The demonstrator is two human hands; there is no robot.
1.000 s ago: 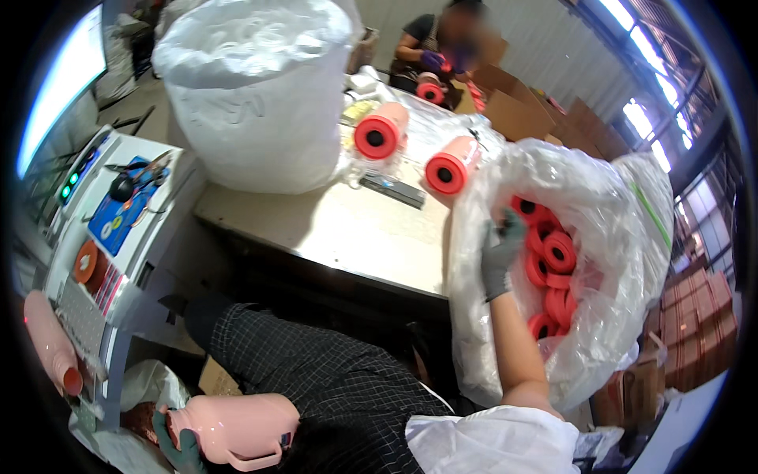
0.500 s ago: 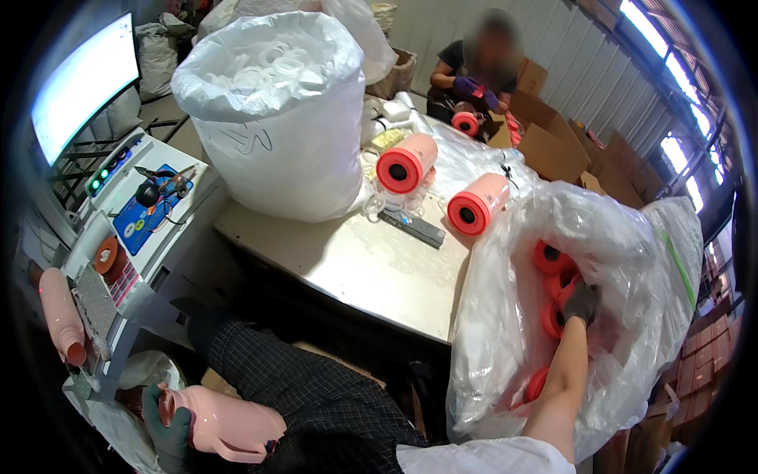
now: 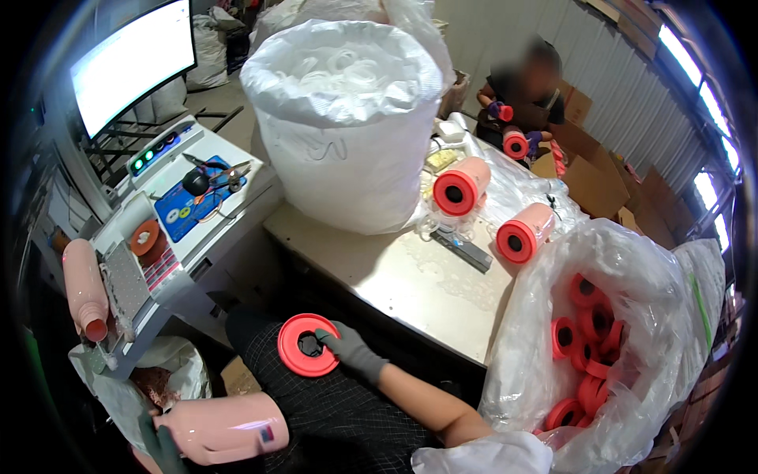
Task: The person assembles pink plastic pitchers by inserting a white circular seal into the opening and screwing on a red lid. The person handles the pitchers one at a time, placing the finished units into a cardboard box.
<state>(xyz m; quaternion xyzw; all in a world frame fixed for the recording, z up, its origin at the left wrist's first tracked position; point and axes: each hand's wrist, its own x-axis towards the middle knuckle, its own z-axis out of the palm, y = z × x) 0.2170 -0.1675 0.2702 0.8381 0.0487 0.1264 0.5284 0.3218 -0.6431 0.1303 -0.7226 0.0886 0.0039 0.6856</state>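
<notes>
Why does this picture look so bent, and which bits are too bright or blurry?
Head view: the fisheye lens curves straight edges and leaves black corners; same view: the monitor and upper-right bright strips glare nearly white; same view: the co-worker's head is blurred out, while the red ring in the right hand looks fairly crisp.

Looks down through a fisheye lens from the person's head, close above the lap (image 3: 324,403), and faces across the worktable (image 3: 410,276) toward the ribbed wall (image 3: 616,95).
</notes>
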